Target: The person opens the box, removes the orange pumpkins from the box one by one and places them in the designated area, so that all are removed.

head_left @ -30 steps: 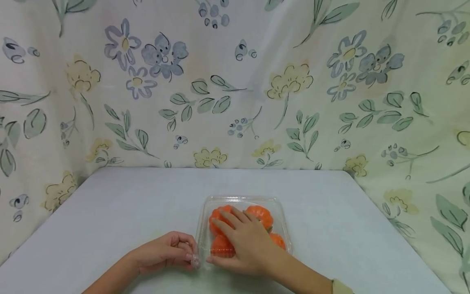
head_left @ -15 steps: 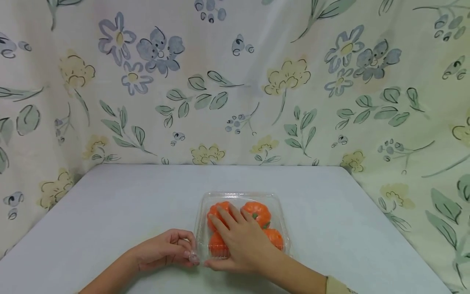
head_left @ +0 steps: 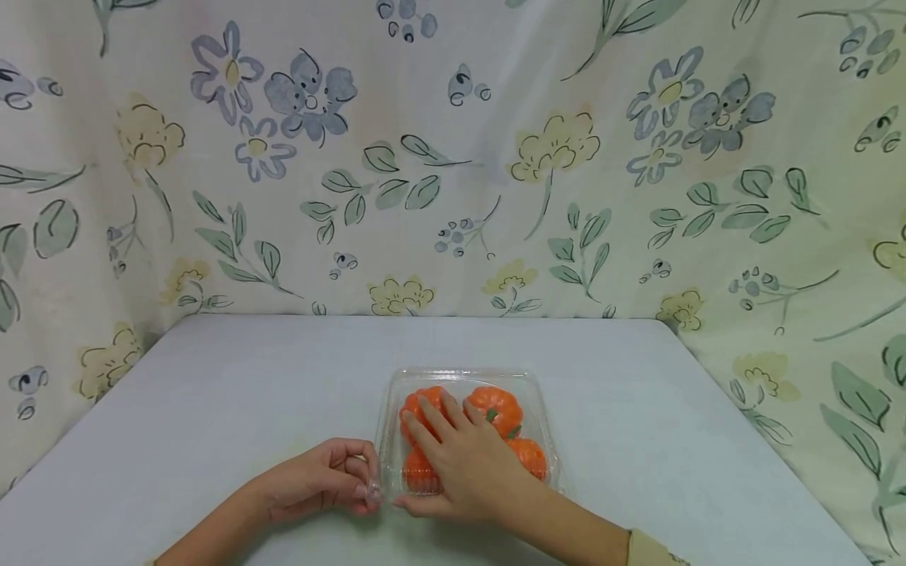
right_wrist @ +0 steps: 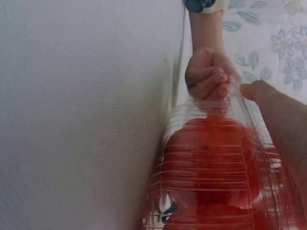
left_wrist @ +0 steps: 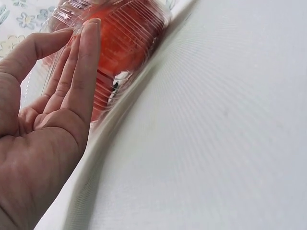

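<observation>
A clear plastic clamshell container (head_left: 463, 376) with a ribbed side stands on the table. Inside it sit several small orange pumpkins (head_left: 498, 407) with green stems. My right hand (head_left: 470, 468) rests spread over the lid, its thumb near the front left corner; in the right wrist view that thumb (right_wrist: 276, 112) lies along the lid's edge. At that corner my left hand (head_left: 322, 479) pinches the container's clear plastic edge between thumb and fingertips. The left wrist view shows the left hand (left_wrist: 53, 115) beside the ribbed side, with orange showing through it.
A white-covered table (head_left: 248, 385) extends around the container on all sides. Behind it and to both sides hangs a curtain (head_left: 453, 157) printed with flowers and leaves.
The head view has shifted slightly. My right hand has settled a little to the left on the lid. The left hand keeps its pinch at the corner, nearly still.
</observation>
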`<control>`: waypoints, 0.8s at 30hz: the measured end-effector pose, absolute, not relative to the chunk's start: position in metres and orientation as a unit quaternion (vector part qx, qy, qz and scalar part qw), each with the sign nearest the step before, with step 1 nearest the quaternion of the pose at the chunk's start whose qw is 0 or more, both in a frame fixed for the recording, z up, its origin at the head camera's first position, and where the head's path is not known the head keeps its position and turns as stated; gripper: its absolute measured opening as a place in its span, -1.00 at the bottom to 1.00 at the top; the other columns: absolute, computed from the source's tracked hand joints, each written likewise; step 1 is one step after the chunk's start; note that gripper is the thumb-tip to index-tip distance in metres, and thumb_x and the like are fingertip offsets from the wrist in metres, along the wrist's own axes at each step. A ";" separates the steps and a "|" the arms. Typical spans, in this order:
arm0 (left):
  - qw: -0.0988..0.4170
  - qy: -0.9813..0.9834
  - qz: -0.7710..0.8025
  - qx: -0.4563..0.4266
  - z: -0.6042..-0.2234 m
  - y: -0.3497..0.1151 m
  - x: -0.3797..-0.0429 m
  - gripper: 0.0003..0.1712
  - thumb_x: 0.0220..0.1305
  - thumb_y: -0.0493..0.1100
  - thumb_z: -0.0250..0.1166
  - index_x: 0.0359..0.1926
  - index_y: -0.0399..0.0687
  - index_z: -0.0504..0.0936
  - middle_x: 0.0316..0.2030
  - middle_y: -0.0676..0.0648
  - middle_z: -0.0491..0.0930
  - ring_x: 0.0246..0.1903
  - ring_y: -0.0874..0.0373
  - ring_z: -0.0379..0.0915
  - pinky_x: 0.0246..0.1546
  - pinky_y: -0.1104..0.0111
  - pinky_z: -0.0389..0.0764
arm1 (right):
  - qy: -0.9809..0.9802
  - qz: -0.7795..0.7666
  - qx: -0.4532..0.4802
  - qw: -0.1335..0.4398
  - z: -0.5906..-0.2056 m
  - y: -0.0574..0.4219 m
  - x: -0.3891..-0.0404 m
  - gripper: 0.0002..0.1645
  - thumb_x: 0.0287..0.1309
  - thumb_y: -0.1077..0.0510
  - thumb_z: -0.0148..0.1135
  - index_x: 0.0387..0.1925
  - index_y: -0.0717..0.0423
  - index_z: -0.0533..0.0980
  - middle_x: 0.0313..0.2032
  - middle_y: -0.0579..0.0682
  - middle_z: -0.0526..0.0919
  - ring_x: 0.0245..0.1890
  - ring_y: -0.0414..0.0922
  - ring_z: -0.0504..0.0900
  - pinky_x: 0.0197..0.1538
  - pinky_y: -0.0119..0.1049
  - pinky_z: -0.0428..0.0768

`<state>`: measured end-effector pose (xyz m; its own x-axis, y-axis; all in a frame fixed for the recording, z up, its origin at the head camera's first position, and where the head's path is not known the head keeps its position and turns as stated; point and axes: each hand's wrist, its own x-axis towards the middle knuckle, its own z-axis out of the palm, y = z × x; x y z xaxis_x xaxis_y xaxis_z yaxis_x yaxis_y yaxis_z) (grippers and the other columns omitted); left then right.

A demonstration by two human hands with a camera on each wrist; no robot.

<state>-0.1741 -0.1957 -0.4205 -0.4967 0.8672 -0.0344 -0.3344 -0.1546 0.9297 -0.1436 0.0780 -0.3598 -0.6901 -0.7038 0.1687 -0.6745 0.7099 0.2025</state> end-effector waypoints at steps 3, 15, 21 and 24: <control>0.419 0.497 0.710 0.271 -0.420 -0.195 -0.174 -0.70 0.48 -0.49 0.08 -0.05 -0.03 0.58 -0.12 0.04 0.80 -0.09 0.25 0.73 0.02 0.38 0.73 | -0.916 -0.068 0.377 0.122 -0.360 0.078 -0.144 0.08 0.31 -0.67 -0.05 0.55 -0.06 0.36 0.50 0.05 0.44 0.49 0.18 0.40 0.41 0.10 0.53; 0.389 0.499 0.718 0.291 -0.424 -0.193 -0.173 -0.73 0.48 -0.49 0.08 -0.08 -0.05 0.56 -0.15 0.02 0.80 -0.12 0.24 0.75 -0.05 0.40 0.75 | -0.916 -0.066 0.380 0.111 -0.360 0.078 -0.145 0.07 0.33 -0.65 -0.05 0.55 -0.03 0.36 0.50 0.07 0.43 0.50 0.20 0.41 0.40 0.11 0.54; 0.375 0.506 0.716 0.300 -0.423 -0.193 -0.173 -0.73 0.45 -0.51 0.08 -0.08 -0.08 0.56 -0.18 0.01 0.79 -0.14 0.23 0.75 -0.08 0.41 0.76 | -0.916 -0.070 0.380 0.111 -0.359 0.077 -0.145 0.08 0.34 -0.65 -0.07 0.56 -0.04 0.35 0.51 0.07 0.42 0.50 0.20 0.40 0.44 0.10 0.50; 0.368 0.511 0.715 0.305 -0.422 -0.193 -0.173 -0.71 0.42 -0.52 0.07 -0.09 -0.09 0.56 -0.20 0.02 0.79 -0.15 0.23 0.75 -0.10 0.42 0.76 | -0.915 -0.075 0.380 0.113 -0.359 0.077 -0.145 0.08 0.33 -0.66 -0.07 0.56 -0.03 0.35 0.51 0.08 0.42 0.50 0.20 0.40 0.44 0.10 0.50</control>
<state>-0.1729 -0.1928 -0.4224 -0.5432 0.8373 0.0614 -0.2134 -0.2084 0.9545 -0.1448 0.0773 -0.3594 -0.6849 -0.7131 0.1497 -0.6792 0.6992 0.2232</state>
